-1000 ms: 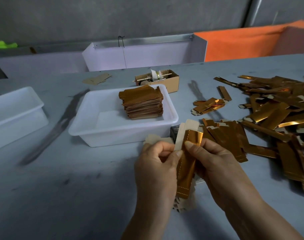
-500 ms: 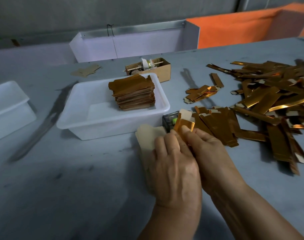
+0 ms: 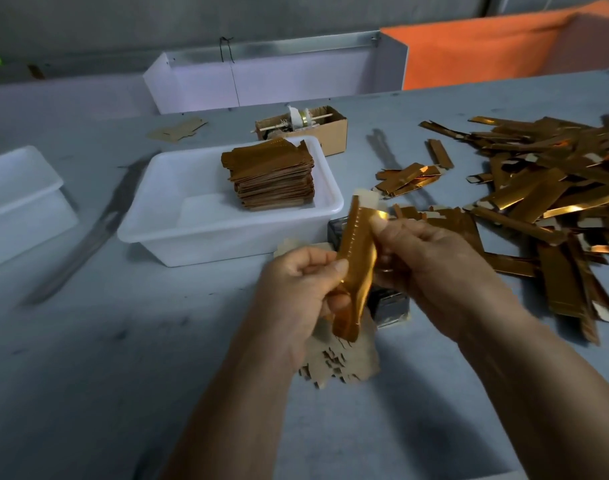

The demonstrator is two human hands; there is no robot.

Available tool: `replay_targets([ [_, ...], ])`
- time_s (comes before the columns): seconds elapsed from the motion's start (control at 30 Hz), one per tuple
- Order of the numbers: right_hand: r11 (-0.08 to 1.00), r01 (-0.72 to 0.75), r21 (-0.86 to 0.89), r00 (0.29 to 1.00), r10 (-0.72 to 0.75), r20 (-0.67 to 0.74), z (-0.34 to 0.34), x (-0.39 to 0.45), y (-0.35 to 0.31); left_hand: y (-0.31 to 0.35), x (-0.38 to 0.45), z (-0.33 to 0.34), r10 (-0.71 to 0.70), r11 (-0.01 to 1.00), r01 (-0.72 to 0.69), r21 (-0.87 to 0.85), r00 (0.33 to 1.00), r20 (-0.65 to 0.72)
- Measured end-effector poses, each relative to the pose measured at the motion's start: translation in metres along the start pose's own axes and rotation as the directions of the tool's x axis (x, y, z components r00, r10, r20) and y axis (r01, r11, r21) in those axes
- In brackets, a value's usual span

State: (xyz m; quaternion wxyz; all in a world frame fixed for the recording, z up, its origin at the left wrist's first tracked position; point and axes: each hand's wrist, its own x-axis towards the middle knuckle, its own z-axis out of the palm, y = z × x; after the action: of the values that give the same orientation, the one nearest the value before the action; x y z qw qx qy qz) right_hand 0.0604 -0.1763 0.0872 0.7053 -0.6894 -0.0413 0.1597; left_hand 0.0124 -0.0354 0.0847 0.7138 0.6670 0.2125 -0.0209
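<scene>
A long gold foil carton blank is held upright above the grey table. My left hand pinches its lower left edge between thumb and fingers. My right hand grips its upper right side, thumb on the gold face. Beneath my hands lies a small stack of flat blanks, plain card side up. A dark small block sits on the table behind the blank, partly hidden.
A white tub holds a stack of gold blanks. A second white tub stands at the left. Loose gold blanks pile at the right. A small cardboard box with parts sits behind the tub.
Half a second ago both hands pressed down on the blanks on the table. Now they have lifted one gold blank and hold it upright between them.
</scene>
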Motion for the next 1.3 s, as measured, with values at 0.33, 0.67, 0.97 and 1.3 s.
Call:
replay_targets([
  [0.33,0.846,-0.093,-0.525,0.988,0.012,-0.154,-0.024,-0.002,0.041,-0.028,0.007,-0.012,-0.054,0.997,0.042,-0.068,0.983,-0.175],
  [0.67,0.908,-0.177,-0.381,0.967,0.089,-0.238,-0.013,0.006,0.045,-0.034,0.006,0.001,-0.074,0.997,0.075,0.021,0.996,-0.047],
  [0.97,0.976,-0.038,-0.213,0.950,-0.032,-0.312,-0.005,0.004,0.046,-0.043,0.009,0.016,-0.108,0.994,0.108,0.006,0.994,0.002],
  [1.3,0.802,-0.027,-0.596,0.900,-0.240,-0.363,-0.011,-0.019,0.064,-0.048,0.009,0.019,-0.013,0.999,0.013,0.043,1.000,-0.008],
])
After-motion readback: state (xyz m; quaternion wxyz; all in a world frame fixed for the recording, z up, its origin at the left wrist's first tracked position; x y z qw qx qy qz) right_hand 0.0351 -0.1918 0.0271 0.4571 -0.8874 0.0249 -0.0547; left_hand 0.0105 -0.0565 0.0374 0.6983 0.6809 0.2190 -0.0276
